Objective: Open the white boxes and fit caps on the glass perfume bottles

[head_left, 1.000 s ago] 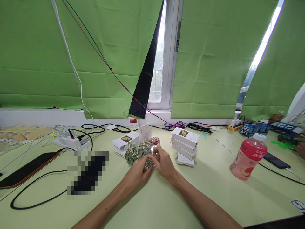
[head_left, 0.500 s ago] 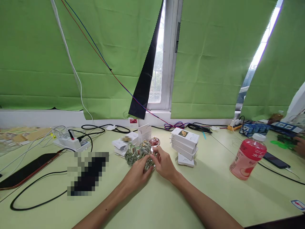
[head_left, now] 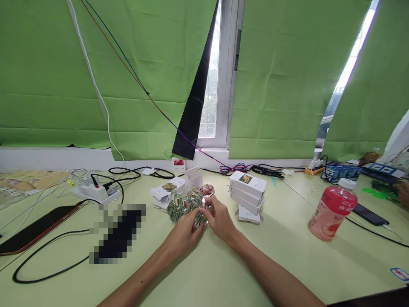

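Note:
Several small ribbed glass bottles (head_left: 174,209) in grey-green, with shiny silver and gold caps, stand close together on the pale green table. At the right end of this group my left hand (head_left: 187,228) curls its fingers round the nearest bottle (head_left: 200,219). From the other side my right hand (head_left: 220,218) grips the same bottle near its silver cap, its fingertips meeting those of the left. The fingers hide most of it. Just behind sits a round red-and-clear bottle (head_left: 207,189). An upright white carton (head_left: 193,179) stands behind the group.
Stacked white boxes (head_left: 247,192) stand to the right, and more white cartons (head_left: 164,194) lie at the left. Farther right are a pink drink bottle (head_left: 332,209) and a phone (head_left: 370,214). A power strip (head_left: 96,192), cables and a dark tablet (head_left: 38,228) occupy the left.

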Demonstrator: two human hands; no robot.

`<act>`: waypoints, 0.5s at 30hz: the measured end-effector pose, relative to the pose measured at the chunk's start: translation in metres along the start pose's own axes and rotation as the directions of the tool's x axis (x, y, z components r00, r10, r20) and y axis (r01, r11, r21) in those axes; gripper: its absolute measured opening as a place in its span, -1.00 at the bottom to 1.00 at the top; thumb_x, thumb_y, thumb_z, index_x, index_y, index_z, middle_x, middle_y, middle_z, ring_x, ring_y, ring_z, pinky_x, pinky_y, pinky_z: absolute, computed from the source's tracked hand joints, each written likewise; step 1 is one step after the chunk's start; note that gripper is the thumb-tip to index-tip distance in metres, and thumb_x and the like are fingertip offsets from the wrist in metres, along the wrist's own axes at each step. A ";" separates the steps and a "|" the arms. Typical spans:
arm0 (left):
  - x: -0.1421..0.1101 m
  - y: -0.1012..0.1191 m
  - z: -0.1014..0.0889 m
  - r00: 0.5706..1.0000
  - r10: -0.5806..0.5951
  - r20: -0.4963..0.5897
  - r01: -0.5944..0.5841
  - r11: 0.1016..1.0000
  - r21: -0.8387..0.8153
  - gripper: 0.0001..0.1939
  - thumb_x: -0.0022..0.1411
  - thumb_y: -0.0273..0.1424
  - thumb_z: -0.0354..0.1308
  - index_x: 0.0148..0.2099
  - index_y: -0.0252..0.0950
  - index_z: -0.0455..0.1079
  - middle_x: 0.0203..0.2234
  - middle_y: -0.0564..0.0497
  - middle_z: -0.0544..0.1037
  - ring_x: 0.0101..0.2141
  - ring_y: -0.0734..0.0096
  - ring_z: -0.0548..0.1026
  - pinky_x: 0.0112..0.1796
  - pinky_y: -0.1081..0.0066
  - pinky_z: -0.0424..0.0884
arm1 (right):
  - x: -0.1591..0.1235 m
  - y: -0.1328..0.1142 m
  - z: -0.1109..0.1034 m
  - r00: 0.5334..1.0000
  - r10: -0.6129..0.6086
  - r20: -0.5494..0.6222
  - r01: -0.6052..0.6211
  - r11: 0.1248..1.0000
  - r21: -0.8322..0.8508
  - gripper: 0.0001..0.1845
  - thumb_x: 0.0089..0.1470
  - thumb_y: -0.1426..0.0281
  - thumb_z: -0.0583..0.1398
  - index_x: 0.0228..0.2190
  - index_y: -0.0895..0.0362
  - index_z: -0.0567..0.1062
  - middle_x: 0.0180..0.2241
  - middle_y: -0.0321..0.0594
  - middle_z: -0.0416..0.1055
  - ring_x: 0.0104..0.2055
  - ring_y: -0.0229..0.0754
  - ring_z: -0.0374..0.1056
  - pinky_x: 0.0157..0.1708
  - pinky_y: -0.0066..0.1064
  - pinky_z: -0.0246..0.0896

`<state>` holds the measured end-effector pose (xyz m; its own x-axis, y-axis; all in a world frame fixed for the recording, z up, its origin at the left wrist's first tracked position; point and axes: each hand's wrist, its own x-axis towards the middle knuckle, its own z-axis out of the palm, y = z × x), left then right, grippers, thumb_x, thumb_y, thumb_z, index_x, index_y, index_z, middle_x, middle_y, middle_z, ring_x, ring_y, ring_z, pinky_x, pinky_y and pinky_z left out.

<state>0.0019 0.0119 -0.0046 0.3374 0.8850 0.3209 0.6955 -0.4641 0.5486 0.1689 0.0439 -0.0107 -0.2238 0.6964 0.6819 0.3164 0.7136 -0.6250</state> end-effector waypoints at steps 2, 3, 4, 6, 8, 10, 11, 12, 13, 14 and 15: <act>0.000 0.001 -0.001 1.000 -0.003 0.006 0.003 1.000 0.006 -0.74 0.33 -0.30 0.02 0.00 -0.26 0.35 -0.47 0.08 0.48 -0.57 0.43 0.34 -0.50 0.46 0.18 | 0.000 -0.001 -0.001 1.000 0.006 0.008 -0.006 1.000 0.006 -0.89 0.24 0.38 0.14 -0.17 0.09 0.37 -0.32 -0.28 0.44 -0.52 -0.29 0.24 -0.44 -0.46 0.21; 0.000 0.001 -0.001 1.000 -0.001 0.003 0.001 1.000 0.007 -0.74 0.33 -0.30 0.01 0.01 -0.26 0.35 -0.47 0.08 0.48 -0.57 0.43 0.34 -0.49 0.46 0.18 | -0.001 -0.002 -0.001 1.000 0.006 0.010 -0.006 1.000 0.006 -0.89 0.24 0.38 0.14 -0.16 0.09 0.37 -0.32 -0.28 0.43 -0.52 -0.29 0.24 -0.44 -0.46 0.22; 0.000 0.002 -0.001 1.000 0.001 0.000 -0.001 1.000 0.006 -0.73 0.33 -0.30 0.02 0.01 -0.27 0.35 -0.48 0.08 0.48 -0.57 0.42 0.35 -0.49 0.46 0.19 | -0.001 -0.003 -0.001 1.000 0.004 0.013 -0.004 1.000 0.005 -0.89 0.25 0.38 0.14 -0.16 0.09 0.37 -0.32 -0.28 0.43 -0.52 -0.29 0.25 -0.44 -0.46 0.22; 0.000 0.001 -0.001 1.000 0.002 -0.012 -0.002 1.000 -0.006 -0.71 0.32 -0.30 0.03 0.03 -0.28 0.36 -0.49 0.08 0.48 -0.57 0.41 0.36 -0.48 0.45 0.20 | -0.002 -0.004 -0.002 1.000 -0.003 0.013 0.003 1.000 -0.004 -0.88 0.25 0.38 0.13 -0.15 0.09 0.36 -0.31 -0.27 0.43 -0.51 -0.29 0.25 -0.45 -0.46 0.22; 0.000 0.001 0.000 1.000 -0.001 -0.020 0.001 1.000 -0.020 -0.70 0.31 -0.30 0.05 0.04 -0.29 0.37 -0.51 0.08 0.48 -0.57 0.40 0.36 -0.48 0.45 0.21 | -0.002 -0.004 -0.002 1.000 -0.010 0.011 0.010 1.000 -0.018 -0.87 0.26 0.39 0.11 -0.14 0.09 0.36 -0.33 -0.26 0.43 -0.51 -0.28 0.25 -0.45 -0.46 0.22; 0.000 0.000 0.000 1.000 -0.003 -0.023 0.003 1.000 -0.023 -0.69 0.30 -0.30 0.06 0.04 -0.29 0.36 -0.54 0.09 0.47 -0.57 0.40 0.37 -0.48 0.45 0.21 | -0.002 -0.002 -0.002 1.000 -0.013 0.009 0.013 0.999 -0.032 -0.85 0.26 0.40 0.10 -0.12 0.09 0.36 -0.35 -0.26 0.42 -0.51 -0.26 0.25 -0.45 -0.44 0.22; 0.000 0.000 0.001 1.000 -0.003 -0.023 0.003 1.000 -0.022 -0.69 0.30 -0.30 0.06 0.04 -0.30 0.36 -0.55 0.09 0.46 -0.57 0.40 0.36 -0.48 0.45 0.21 | -0.002 -0.002 -0.002 1.000 -0.014 0.008 0.015 0.999 -0.035 -0.84 0.26 0.40 0.09 -0.11 0.09 0.36 -0.35 -0.25 0.43 -0.50 -0.25 0.26 -0.45 -0.44 0.22; 0.000 0.000 0.001 1.000 -0.004 -0.018 0.004 1.000 -0.022 -0.69 0.31 -0.30 0.06 0.05 -0.29 0.35 -0.55 0.10 0.45 -0.57 0.40 0.36 -0.48 0.45 0.21 | -0.002 -0.001 -0.002 1.000 -0.015 0.008 0.015 0.999 -0.035 -0.83 0.26 0.40 0.09 -0.11 0.09 0.37 -0.34 -0.25 0.43 -0.50 -0.24 0.27 -0.44 -0.43 0.23; 0.000 0.001 0.001 1.000 -0.006 -0.013 0.006 1.000 -0.021 -0.68 0.31 -0.30 0.05 0.06 -0.29 0.35 -0.56 0.11 0.45 -0.57 0.40 0.36 -0.49 0.45 0.20 | -0.002 0.000 -0.001 1.000 -0.015 0.008 0.016 0.999 -0.032 -0.83 0.26 0.40 0.09 -0.10 0.09 0.37 -0.33 -0.24 0.43 -0.49 -0.24 0.27 -0.44 -0.43 0.23; 0.000 0.001 0.000 1.000 -0.009 -0.008 0.009 1.000 -0.020 -0.68 0.31 -0.30 0.04 0.07 -0.29 0.34 -0.56 0.11 0.44 -0.57 0.40 0.36 -0.49 0.45 0.20 | -0.001 0.001 -0.001 1.000 -0.016 0.008 0.016 1.000 -0.027 -0.83 0.26 0.40 0.09 -0.10 0.08 0.37 -0.32 -0.24 0.44 -0.49 -0.24 0.27 -0.44 -0.43 0.23; 0.000 0.001 0.000 1.000 -0.010 -0.004 0.010 1.000 -0.019 -0.68 0.32 -0.30 0.04 0.07 -0.28 0.34 -0.55 0.11 0.44 -0.57 0.40 0.36 -0.49 0.45 0.19 | -0.001 0.001 -0.001 1.000 -0.016 0.009 0.017 1.000 -0.020 -0.83 0.26 0.41 0.09 -0.11 0.08 0.37 -0.31 -0.24 0.44 -0.49 -0.25 0.27 -0.44 -0.43 0.23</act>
<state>0.0030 0.0110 -0.0041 0.3275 0.8895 0.3185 0.6867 -0.4556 0.5664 0.1707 0.0437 -0.0120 -0.2377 0.6852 0.6884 0.3309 0.7235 -0.6059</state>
